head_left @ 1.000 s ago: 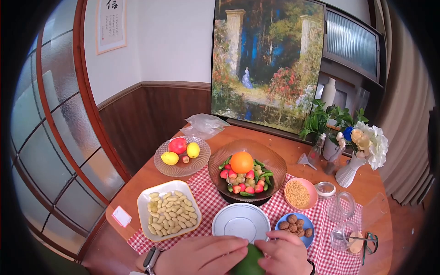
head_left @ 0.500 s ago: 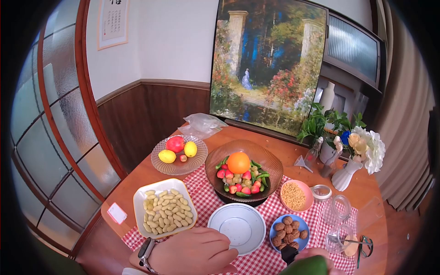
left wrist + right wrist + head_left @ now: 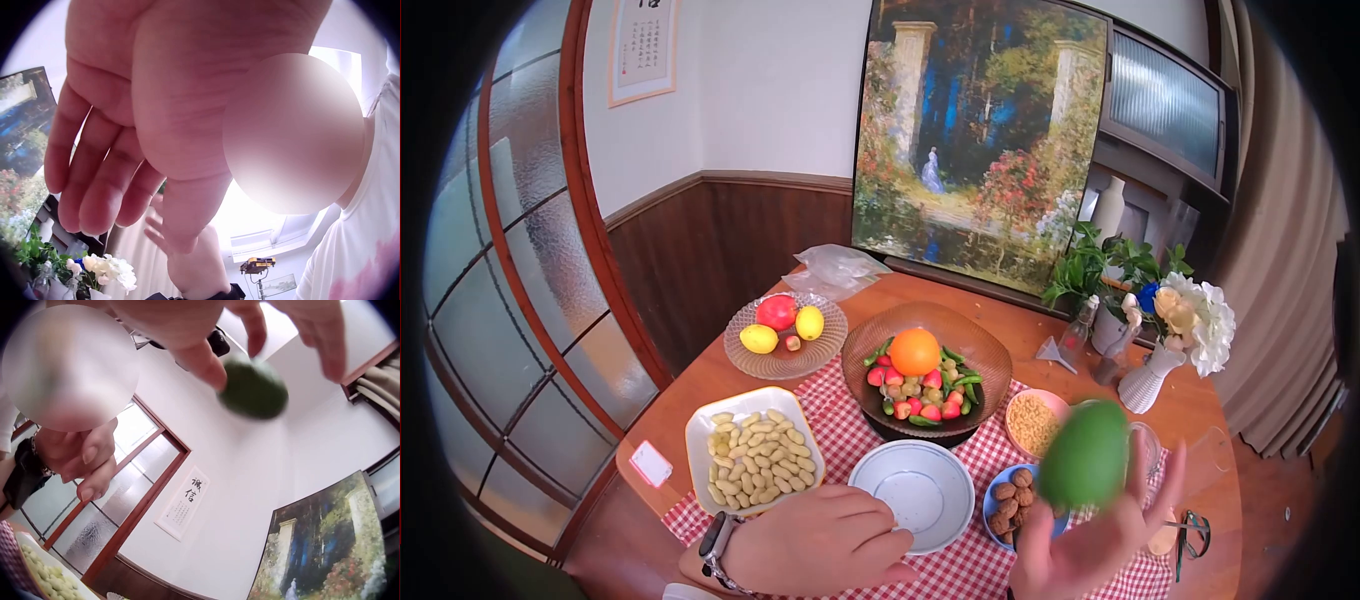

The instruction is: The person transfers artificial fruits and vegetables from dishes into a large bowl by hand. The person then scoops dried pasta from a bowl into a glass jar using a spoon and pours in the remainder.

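Green fruit (image 3: 1086, 455) raised, thumb and finger of right hand (image 3: 1090, 545) pinching it, others spread, left hand (image 3: 825, 540) empty, fingers relaxed.

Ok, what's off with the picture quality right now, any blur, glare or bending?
Head view: door frame bows, corners go black, green fruit looks soft. Left wrist view: blown-out glare beyond the left hand, a blurred oval beside it. Right wrist view: fruit soft-edged, another blurred disc at upper left.

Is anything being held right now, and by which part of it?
Yes: the green fruit, seemingly near its lower end, by the thumb and fingers of the right hand. Blur hides the exact contact.
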